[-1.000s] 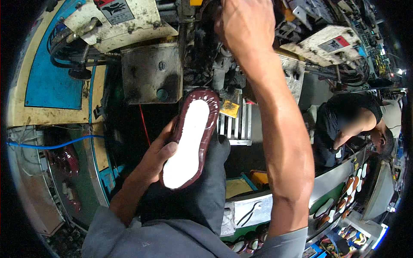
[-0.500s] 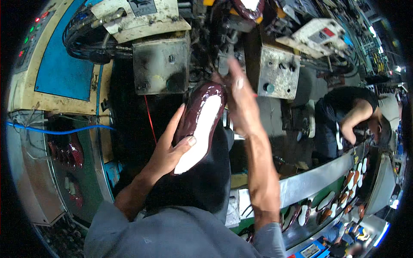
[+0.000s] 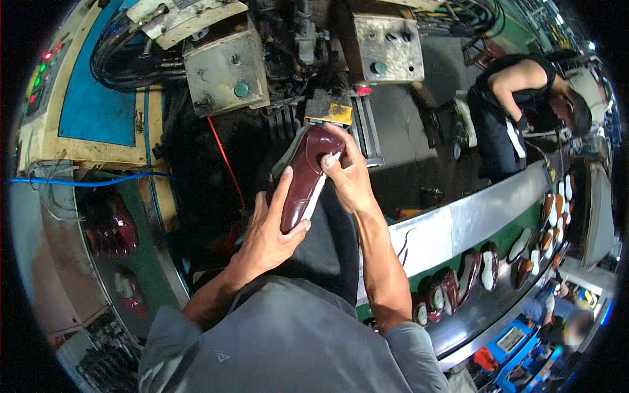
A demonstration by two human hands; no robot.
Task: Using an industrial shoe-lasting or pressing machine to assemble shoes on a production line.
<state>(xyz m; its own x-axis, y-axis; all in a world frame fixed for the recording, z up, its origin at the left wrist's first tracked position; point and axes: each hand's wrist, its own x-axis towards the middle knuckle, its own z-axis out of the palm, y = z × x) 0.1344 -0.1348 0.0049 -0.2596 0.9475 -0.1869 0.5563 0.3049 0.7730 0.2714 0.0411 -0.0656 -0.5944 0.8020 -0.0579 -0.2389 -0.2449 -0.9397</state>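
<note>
A glossy burgundy shoe upper (image 3: 303, 171) is held between my two hands over my lap, its smooth leather side turned up and a strip of its white underside showing along the right edge. Around the lower end, my left hand (image 3: 270, 226) is closed, fingers on the leather and thumb near the bottom edge. My right hand (image 3: 349, 171) grips the upper end, with the thumb pressed on the leather and the fingers behind the far side. Just beyond that end is a machine's dark pad with a yellow block (image 3: 339, 112).
Two grimy control boxes with green buttons, left (image 3: 226, 72) and right (image 3: 386, 49), flank the machine. At right, a metal-edged conveyor (image 3: 452, 226) carries several shoes. More burgundy shoes (image 3: 118, 226) lie at left. A blue hose (image 3: 98, 182) crosses there. Another person (image 3: 517, 98) bends over farther right.
The shoe upper has been turned from white underside up to leather side up. My right hand, blurred and apart before, now grips its far end. The whole view has shifted.
</note>
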